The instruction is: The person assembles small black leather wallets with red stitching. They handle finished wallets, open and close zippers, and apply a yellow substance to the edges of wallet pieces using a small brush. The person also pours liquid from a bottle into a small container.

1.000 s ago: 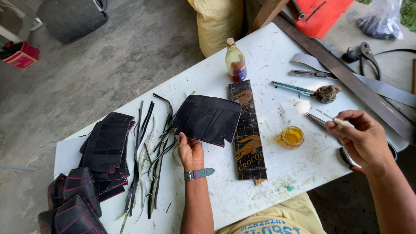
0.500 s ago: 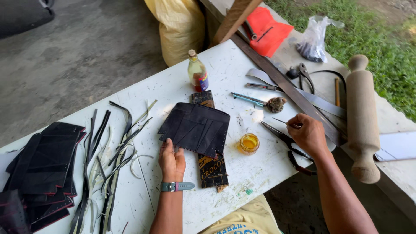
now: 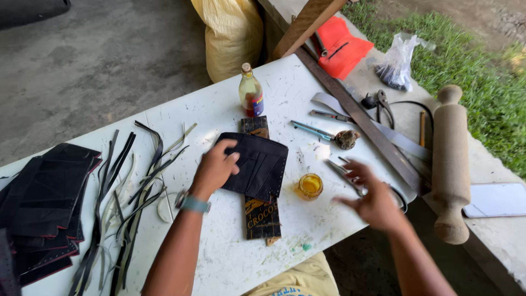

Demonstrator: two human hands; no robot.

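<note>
Left hand [image 3: 215,167] now atop black leather piece [image 3: 256,165], right hand [image 3: 371,200] apart

Black leather piece [image 3: 257,164] on a white table [image 3: 219,109], yellow liquid in the jar [image 3: 310,186], orange bag [image 3: 341,46]

Left hand [image 3: 215,167] flat, right hand [image 3: 372,200] open

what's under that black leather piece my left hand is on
A dark printed board lies under the black leather piece, sticking out above and below it on the white table. The board's middle is covered. The left hand rests on top.
</note>
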